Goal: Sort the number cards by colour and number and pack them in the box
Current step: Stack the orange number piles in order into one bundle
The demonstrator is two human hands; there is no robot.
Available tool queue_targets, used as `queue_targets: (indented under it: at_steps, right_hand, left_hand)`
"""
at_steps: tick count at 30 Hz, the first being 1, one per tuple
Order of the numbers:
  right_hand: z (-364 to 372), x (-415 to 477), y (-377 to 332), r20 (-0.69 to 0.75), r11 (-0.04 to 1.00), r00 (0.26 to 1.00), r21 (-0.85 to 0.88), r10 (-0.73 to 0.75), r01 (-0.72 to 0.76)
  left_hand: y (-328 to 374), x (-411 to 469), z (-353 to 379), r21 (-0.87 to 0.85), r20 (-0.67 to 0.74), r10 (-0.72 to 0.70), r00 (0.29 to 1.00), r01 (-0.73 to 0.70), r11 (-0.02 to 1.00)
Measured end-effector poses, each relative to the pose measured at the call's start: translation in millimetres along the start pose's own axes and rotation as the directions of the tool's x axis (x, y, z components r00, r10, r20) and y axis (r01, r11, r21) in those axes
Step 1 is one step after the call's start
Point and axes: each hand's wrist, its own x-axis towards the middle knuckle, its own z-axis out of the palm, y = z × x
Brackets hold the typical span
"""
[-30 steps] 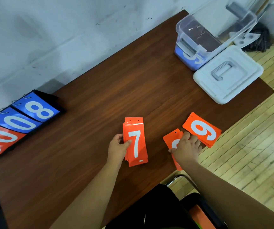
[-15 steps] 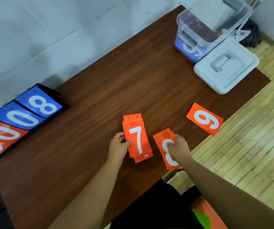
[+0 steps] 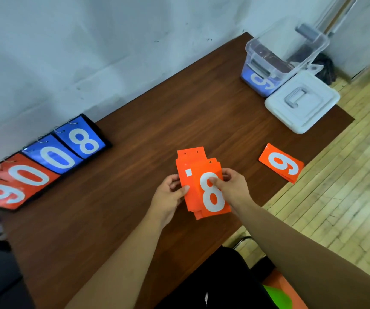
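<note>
- My fanned orange stack [image 3: 187,162] is held over the counter [image 3: 157,108], near its front edge. Holes are punched along the cards' top edges, and 1 card shows a small white square.
- An orange card with a white 8 [image 3: 212,199] sits on top of the stack.
- My left hand [image 3: 168,195] grips the stack's left edge, thumb on the face.
- My right hand [image 3: 235,188] pinches the 8 card, thumb on the numeral.
- An orange 9 pile [image 3: 281,162] lies to the right, and the clear box [image 3: 253,50] stands at the far corner.
</note>
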Motion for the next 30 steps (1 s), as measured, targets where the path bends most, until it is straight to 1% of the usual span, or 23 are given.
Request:
queue_targets:
  at_steps: [3,7,9,11,13,15,17,20,24,27,30]
  right_hand:
    - [10,-9,-3,0.026,0.999,0.999,0.023,-0.037,0.036]
    - [19,-14,-8,0.045,0.990,0.994,-0.093,-0.097,0.101]
    - [17,-13,-10,0.105,0.978,0.984,-0.140,-0.143,0.157]
    - [8,-7,-9,0.171,0.968,0.970,-0.153,-0.172,0.199]
    - [-9,5,-6,0.160,0.957,0.971,-0.205,-0.175,0.207]
    - [-37,26,3,0.098,0.925,0.977,-0.314,-0.191,0.212]
    - [-71,52,14,0.041,0.874,0.975,-0.438,-0.217,0.213]
    - [-121,88,29,0.001,0.755,0.973,-0.630,-0.229,0.179]
    - [-169,125,41,-0.043,0.639,0.976,-0.761,-0.215,0.108]
    - [-184,146,43,-0.002,0.508,0.984,-0.856,-0.179,0.090]
    - [-185,159,38,0.012,0.416,0.990,-0.907,-0.139,0.069]
  left_hand:
    - [5,-6,-2,0.012,0.041,0.025,0.999,-0.025,1.000]
    - [6,-4,-8,0.140,0.052,0.060,0.997,-0.067,0.988]
    - [7,1,-9,0.180,0.022,0.073,0.997,-0.076,0.981]
    - [10,6,-6,0.184,-0.010,0.077,0.997,-0.074,0.980]
    - [12,12,4,0.182,-0.028,0.073,0.997,-0.067,0.981]
    - [15,17,19,0.166,-0.037,0.066,0.997,-0.059,0.984]
    - [15,27,37,0.159,-0.040,0.055,0.998,-0.048,0.986]
    - [14,43,67,0.188,-0.059,0.036,0.998,-0.024,0.982]
    - [15,63,105,0.204,-0.086,0.009,0.996,0.008,0.979]
    - [17,77,127,0.204,-0.114,-0.010,0.993,0.033,0.978]
    - [17,89,141,0.190,-0.150,-0.030,0.988,0.058,0.980]
